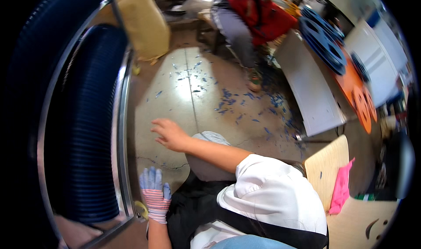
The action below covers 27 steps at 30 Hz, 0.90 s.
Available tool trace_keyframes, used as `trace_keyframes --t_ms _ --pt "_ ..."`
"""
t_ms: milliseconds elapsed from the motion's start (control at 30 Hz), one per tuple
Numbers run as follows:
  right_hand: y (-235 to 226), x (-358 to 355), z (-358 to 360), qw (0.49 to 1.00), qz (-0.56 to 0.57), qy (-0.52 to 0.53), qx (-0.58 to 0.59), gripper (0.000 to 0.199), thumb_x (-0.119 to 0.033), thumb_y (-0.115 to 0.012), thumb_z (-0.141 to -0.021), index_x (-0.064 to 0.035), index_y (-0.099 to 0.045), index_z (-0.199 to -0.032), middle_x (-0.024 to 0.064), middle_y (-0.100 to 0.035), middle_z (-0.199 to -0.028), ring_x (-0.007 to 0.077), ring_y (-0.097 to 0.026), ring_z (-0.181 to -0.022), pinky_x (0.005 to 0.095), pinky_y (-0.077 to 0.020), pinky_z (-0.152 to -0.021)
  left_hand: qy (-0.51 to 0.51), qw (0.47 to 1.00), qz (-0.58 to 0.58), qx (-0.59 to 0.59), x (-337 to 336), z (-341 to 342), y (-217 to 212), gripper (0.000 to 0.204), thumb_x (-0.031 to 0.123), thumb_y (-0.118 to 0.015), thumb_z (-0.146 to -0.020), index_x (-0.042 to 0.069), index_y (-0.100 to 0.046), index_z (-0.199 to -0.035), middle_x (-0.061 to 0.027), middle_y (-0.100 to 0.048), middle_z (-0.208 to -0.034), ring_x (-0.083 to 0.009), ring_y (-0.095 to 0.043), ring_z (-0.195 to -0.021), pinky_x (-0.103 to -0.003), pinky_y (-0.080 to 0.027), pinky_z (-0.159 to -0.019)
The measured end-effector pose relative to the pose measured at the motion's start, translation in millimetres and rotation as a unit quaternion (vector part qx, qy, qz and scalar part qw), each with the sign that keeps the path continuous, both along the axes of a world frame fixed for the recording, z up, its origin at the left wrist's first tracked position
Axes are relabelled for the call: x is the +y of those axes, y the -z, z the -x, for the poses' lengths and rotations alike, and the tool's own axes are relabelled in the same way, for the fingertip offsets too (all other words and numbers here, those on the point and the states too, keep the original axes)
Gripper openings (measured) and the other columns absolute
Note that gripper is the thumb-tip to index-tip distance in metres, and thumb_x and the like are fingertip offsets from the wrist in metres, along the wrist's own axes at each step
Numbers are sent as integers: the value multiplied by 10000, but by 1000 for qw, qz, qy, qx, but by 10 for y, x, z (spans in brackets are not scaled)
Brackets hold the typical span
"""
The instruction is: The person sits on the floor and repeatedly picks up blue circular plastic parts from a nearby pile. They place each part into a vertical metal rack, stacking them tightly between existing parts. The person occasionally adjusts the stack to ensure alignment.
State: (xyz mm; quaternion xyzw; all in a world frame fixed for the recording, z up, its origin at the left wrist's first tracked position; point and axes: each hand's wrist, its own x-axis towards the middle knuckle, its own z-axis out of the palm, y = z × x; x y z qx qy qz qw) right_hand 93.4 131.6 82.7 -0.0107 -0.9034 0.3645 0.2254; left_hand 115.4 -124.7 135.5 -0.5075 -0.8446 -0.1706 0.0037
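Observation:
My left hand (155, 195), in a striped knit glove, is held out with its fingers straight and nothing in them. It is beside the metal frame of a cart (121, 143). My bare right hand (171, 135) reaches across in front of my knee, fingers apart and slightly bent, holding nothing. Both hands are closest to the cart, and no contact with it shows. In the cart stand long, tightly packed rows of dark blue discs (92, 130), seen edge-on.
Blue scraps (228, 100) litter the concrete floor (175, 104). Another person in a red apron (267, 23) sits ahead. To the right, blue reels (322, 42) and orange reels (362, 106) lie on a table. A pink cloth (341, 187) hangs on a wooden chair (326, 161).

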Motion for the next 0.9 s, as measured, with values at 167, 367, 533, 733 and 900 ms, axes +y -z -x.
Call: trace_keyframes --t_ms 167,367,533,733,900 --pt "-275 634 -912 997 -60 -28 -39 453 -156 -734 -795 -94 -570 -1213 164 -439 -1428 377 -386 -1350 500 -378 -1044 123 966 196 -114 709 284 918 448 249 -587 -865 34 -571 -1258 -208 -566 -1295 -387 -497 -1232 -465 -368 -1078" --pt "-979 2312 -1713 892 -303 332 49 667 -128 -757 -709 -146 -560 -1346 129 -456 -1446 344 -337 -1410 475 -304 -1130 38 915 342 -209 497 821 1509 449 293 -561 -904 88 -554 -1303 -255 -644 -1111 -425 -612 -1022 -476 -499 -892" --pt "-2248 3609 -3991 639 -414 630 153 648 -389 -686 -873 -99 -472 -1411 144 -404 -1493 363 -329 -1407 480 -239 -1163 53 909 323 -257 319 775 1772 458 253 -583 -894 83 -550 -1318 -252 -639 -1126 -428 -604 -1026 -471 -492 -883" --pt "-2684 4074 -4973 651 -239 653 -306 683 -607 -627 -823 -137 -578 -1316 149 -504 -1430 311 -354 -1411 592 -103 -1141 15 897 316 -308 -91 1112 2653 390 170 -587 -907 70 -559 -1283 -252 -643 -1064 -412 -613 -931 -428 -502 -812" --pt "-2897 3882 -4831 651 -254 635 -330 524 -552 -626 -859 -80 -617 -1085 157 -635 -1198 327 -561 -1170 558 -291 -1071 85 921 281 -255 420 846 1864 428 224 -595 -890 97 -562 -1298 -236 -658 -1068 -422 -618 -962 -450 -507 -826"
